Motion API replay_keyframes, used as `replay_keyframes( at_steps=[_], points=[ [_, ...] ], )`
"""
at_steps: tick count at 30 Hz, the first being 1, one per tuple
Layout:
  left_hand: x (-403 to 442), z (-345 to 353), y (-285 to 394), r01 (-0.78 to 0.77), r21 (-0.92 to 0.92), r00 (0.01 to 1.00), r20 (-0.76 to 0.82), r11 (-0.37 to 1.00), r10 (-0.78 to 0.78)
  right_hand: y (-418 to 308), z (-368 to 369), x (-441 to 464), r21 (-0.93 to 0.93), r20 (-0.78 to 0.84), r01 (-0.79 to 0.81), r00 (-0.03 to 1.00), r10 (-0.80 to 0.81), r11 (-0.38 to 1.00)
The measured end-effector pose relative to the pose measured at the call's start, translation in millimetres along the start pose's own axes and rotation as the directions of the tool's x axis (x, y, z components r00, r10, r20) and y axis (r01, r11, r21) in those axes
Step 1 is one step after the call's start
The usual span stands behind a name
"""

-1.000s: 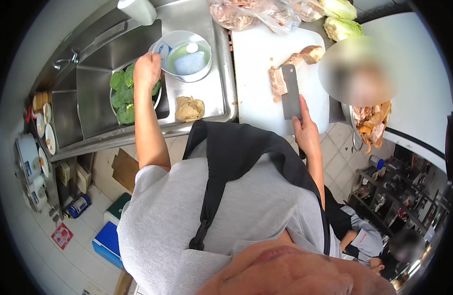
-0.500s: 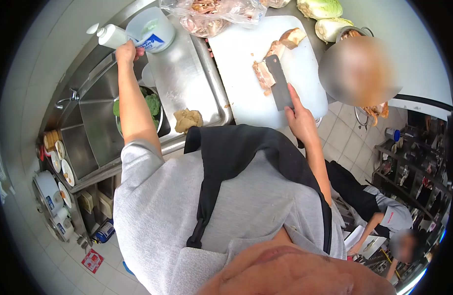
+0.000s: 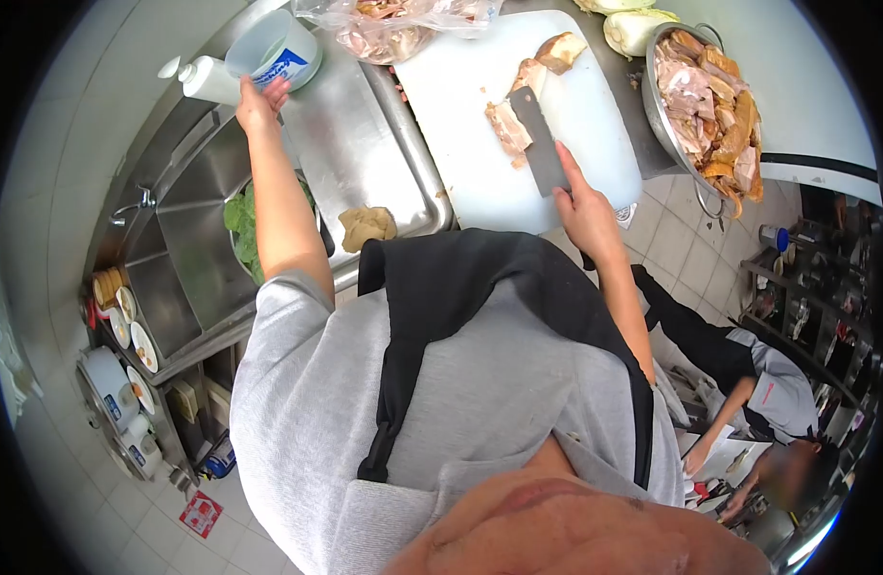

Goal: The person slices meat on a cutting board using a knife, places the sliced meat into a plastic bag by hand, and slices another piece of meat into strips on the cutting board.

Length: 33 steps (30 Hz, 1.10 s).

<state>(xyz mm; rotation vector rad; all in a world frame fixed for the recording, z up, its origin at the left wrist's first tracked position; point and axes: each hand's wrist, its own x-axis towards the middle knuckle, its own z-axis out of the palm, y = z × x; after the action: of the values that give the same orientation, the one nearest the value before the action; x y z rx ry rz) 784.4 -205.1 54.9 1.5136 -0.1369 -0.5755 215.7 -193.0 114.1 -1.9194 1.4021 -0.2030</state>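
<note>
Item: left hand, fingers loosely parted, tub and pump bottle just beyond; right hand, holding a cleaver, meat pieces ahead, cutting board beneath.

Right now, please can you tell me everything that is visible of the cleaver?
The cleaver has a broad, dark grey, metal-looking, roughly rectangular blade with a small round hole near its far end. Its broad face shows, slanting over the white cutting board; its left side meets or overlaps the cut meat. The right hand hides the handle, index finger along the blade. Whether it touches the board is unclear.
</note>
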Motion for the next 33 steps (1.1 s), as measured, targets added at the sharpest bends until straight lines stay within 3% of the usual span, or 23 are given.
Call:
replay_keyframes(
  at_steps=[3,8,10,14,16,19,21,22,24,29,31,33],
  points=[
    [-15,4,-22,-0.059,-0.094,0.998,-0.005,0.994,0.059,-8,-8,-4,-0.044,0.019,-0.002,1.000,0.003,0.999],
    [-62,39,-44,-0.122,0.114,0.976,0.193,0.986,0.099,-1,-16,-10,-0.048,0.002,0.034,0.999,-0.034,0.998],
    [-87,56,-43,-0.176,0.166,0.963,0.232,0.970,0.135,11,-20,-10,-0.053,-0.068,0.174,0.982,-0.177,0.983],
    [-135,83,-52,-0.329,0.179,0.888,0.392,0.927,0.239,17,-42,-16,-0.063,-0.087,0.144,0.985,-0.149,0.988],
    [-176,97,-58,-0.377,0.259,0.843,0.493,0.889,0.214,20,-52,-18,-0.114,-0.095,0.105,0.989,-0.116,0.988],
    [-230,112,-67,-0.657,0.482,0.712,0.651,0.580,0.265,43,-60,-13,-0.250,-0.050,0.107,0.991,-0.123,0.962],
    [-268,127,-54,-0.761,0.495,0.616,0.755,0.419,0.226,54,-64,-10,-0.341,-0.005,0.124,0.991,-0.134,0.932],
    [-273,132,-59,-0.758,0.502,0.620,0.752,0.416,0.224,57,-66,-8,-0.350,0.020,0.123,0.992,-0.124,0.929],
    [-276,142,-69,-0.869,0.405,0.476,0.840,0.283,0.260,64,-67,-6,-0.354,0.057,0.132,0.991,-0.119,0.926],
    [-285,158,-74,-0.836,0.507,0.537,0.835,0.209,0.123,78,-66,-2,-0.247,0.047,0.242,0.970,-0.237,0.938],
    [-288,162,-69,-0.781,0.570,0.598,0.801,0.257,0.041,81,-67,-2,-0.244,0.049,0.242,0.970,-0.238,0.939],
    [-289,171,-68,-0.770,0.590,0.622,0.778,0.244,0.084,82,-69,-1,-0.247,0.049,0.243,0.970,-0.238,0.938]
  ],
)
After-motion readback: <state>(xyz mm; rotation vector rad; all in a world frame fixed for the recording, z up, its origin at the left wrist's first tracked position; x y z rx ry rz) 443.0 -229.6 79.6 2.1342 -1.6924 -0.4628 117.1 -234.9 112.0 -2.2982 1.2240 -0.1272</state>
